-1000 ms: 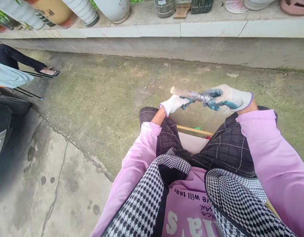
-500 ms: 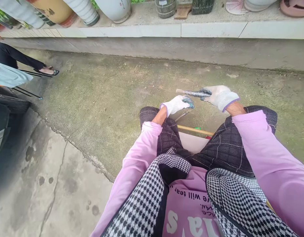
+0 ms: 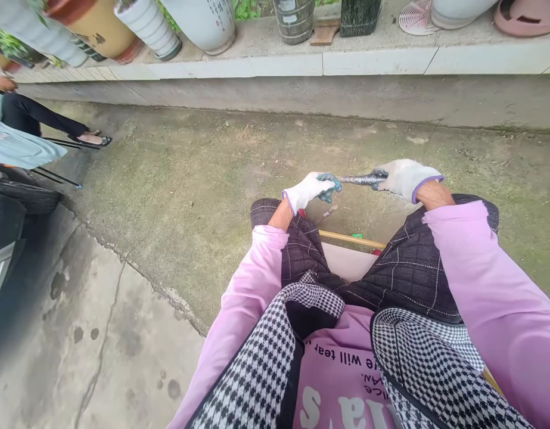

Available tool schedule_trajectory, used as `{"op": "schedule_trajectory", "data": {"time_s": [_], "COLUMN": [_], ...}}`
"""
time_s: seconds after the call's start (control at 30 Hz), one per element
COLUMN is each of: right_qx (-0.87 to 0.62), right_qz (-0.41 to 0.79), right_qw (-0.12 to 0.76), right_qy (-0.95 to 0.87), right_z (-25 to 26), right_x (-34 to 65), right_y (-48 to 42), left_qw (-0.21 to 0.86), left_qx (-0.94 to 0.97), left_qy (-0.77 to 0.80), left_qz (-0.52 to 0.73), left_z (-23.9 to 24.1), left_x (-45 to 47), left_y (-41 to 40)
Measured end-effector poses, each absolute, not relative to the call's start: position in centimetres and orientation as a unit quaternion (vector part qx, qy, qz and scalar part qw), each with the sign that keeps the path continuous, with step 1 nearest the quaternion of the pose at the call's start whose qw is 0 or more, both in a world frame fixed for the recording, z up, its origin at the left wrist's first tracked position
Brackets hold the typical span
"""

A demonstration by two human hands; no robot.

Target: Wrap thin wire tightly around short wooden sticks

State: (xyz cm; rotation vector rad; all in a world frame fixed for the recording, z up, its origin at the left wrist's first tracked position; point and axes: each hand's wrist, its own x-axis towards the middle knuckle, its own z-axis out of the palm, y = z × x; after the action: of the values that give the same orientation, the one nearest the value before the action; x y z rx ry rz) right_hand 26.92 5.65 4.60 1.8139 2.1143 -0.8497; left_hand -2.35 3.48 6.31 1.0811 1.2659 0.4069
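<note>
My right hand (image 3: 406,177), in a white knit glove with a dark blue-grey coated palm, is closed round one end of a thin stick wound with shiny silver wire or thread (image 3: 360,179). The stick lies almost level above my lap. At its bare left end is my left hand (image 3: 317,189), gloved the same way, with its fingers curled and pinching at the tip. Below the hands, between my knees, a yellow rod (image 3: 353,238) runs across a pale flat board (image 3: 346,261). A short light stick (image 3: 329,211) shows just beneath my left hand.
Plant pots (image 3: 203,24) stand along a tiled ledge (image 3: 283,64) ahead. On the left a person sits with legs stretched out (image 3: 46,116), beside a dark vehicle part (image 3: 6,238). Cracked concrete (image 3: 105,333) spreads at the lower left.
My left hand has come up to the stick's bare end, which stood free before. The stick and my right hand have shifted slightly right and down in view.
</note>
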Motion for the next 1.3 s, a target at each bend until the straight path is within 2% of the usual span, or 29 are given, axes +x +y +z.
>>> {"op": "schedule_trajectory", "data": {"time_s": [0.13,0.2,0.37,0.47,0.57,0.73,0.83,1.07,1.3], "right_qx": [0.599,0.612,0.655,0.659,0.658,0.632,0.598,0.522,0.562], "right_qz": [-0.408,-0.427,-0.284,-0.255,-0.276,-0.468,-0.529,-0.634,-0.609], "right_qw": [0.111,0.104,0.117,0.102,0.028,-0.193,-0.269,-0.323,-0.322], "right_qy": [0.68,0.657,0.69,0.7,0.7,0.587,0.539,0.471,0.457], "right_z": [4.3,4.7,6.2,6.6,6.4,5.8,6.1,7.4,7.1], "right_x": [28.5,29.0,29.3,29.4,29.6,28.3,26.6,24.5,24.2], "right_y": [4.6,4.3,5.0,5.5,5.3,4.3,3.6,3.1,3.6], "left_qw": [0.655,0.661,0.661,0.67,0.672,0.659,0.66,0.674,0.701], "left_qx": [0.477,0.478,0.498,0.502,0.492,0.497,0.504,0.51,0.495], "left_qy": [0.556,0.546,0.54,0.521,0.517,0.526,0.518,0.493,0.449], "left_qz": [0.186,0.188,0.153,0.164,0.2,0.206,0.204,0.206,0.248], "left_z": [7.6,7.9,8.0,8.1,8.0,7.7,7.7,7.8,7.2], "left_x": [-2.9,-3.1,-3.2,-3.4,-3.7,-3.5,-3.2,-3.0,-3.3], "left_y": [3.1,3.0,3.0,2.9,2.8,2.8,2.8,3.0,3.2]}}
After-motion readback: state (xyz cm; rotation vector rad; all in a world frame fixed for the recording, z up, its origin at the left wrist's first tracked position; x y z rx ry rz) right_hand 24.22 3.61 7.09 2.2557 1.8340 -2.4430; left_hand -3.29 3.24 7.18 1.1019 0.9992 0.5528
